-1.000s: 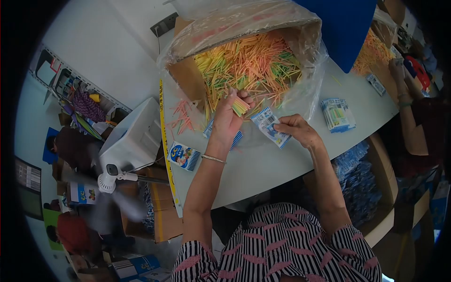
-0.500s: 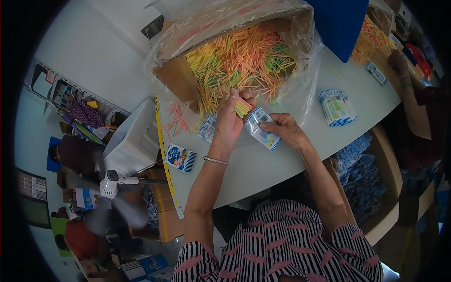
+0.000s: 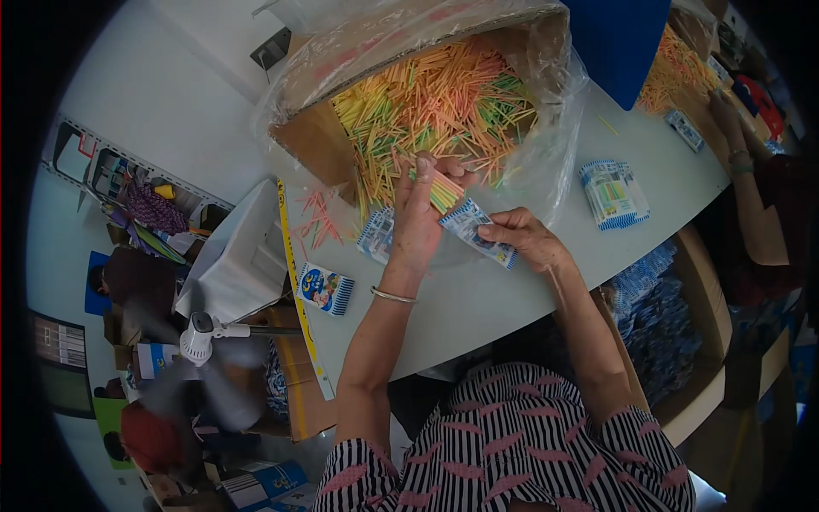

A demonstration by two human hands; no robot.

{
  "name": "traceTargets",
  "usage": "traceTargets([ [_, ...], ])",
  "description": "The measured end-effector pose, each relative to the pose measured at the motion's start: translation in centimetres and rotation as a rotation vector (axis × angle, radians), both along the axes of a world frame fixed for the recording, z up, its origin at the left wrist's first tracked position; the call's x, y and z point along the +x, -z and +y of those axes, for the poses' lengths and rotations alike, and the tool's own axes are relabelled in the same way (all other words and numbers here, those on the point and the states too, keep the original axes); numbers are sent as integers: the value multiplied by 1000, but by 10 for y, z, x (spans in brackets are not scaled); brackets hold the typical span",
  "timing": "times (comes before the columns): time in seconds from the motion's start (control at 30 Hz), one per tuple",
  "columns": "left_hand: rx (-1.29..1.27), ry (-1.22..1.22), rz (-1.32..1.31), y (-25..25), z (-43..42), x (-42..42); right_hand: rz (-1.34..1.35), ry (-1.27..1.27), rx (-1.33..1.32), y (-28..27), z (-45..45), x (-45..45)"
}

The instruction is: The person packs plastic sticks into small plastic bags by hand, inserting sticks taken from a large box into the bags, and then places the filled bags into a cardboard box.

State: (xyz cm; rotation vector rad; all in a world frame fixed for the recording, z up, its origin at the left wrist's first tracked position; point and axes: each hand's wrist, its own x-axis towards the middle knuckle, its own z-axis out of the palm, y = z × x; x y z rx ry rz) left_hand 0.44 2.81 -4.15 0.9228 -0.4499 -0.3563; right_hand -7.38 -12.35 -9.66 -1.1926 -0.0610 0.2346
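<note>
My left hand is closed around a small bundle of thin coloured sticks, pink, yellow and green, lying across its fingers. Between thumb and fingers, my right hand grips the lower right end of a blue-and-white plastic packet. The packet's upper end is against or very close to the ends of the sticks; whether any are inside I cannot tell. Behind both hands, a plastic-lined cardboard box holds a heap of loose sticks. More blue-and-white packets lie partly behind my left wrist.
A single packet and loose pink sticks lie on the left of the table. Stacked packets sit at right. Below is a carton of packets. A fan spins at left; a co-worker's arm is at far right.
The packet in my right hand has tilted flatter, its upper end now closer to the bundle. My left hand has shifted slightly and still holds the sticks.
</note>
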Motion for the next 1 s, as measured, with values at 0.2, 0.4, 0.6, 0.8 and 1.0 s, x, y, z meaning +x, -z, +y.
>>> traceTargets([
  [0.2,7,21,-64,6,-2,-9,-1,28,7,0,-3,-2],
  [0.4,50,-55,-16,0,1,-8,10,-17,19,-5,-2,-8],
  [0.6,46,-25,-88,5,0,-17,12,-36,55,1,-6,-5],
  [0.8,60,-26,-85,0,1,-16,29,-47,40,-3,-1,-11],
  [1.0,51,-12,-119,6,-1,-18,3,-83,71,2,-6,-8],
])
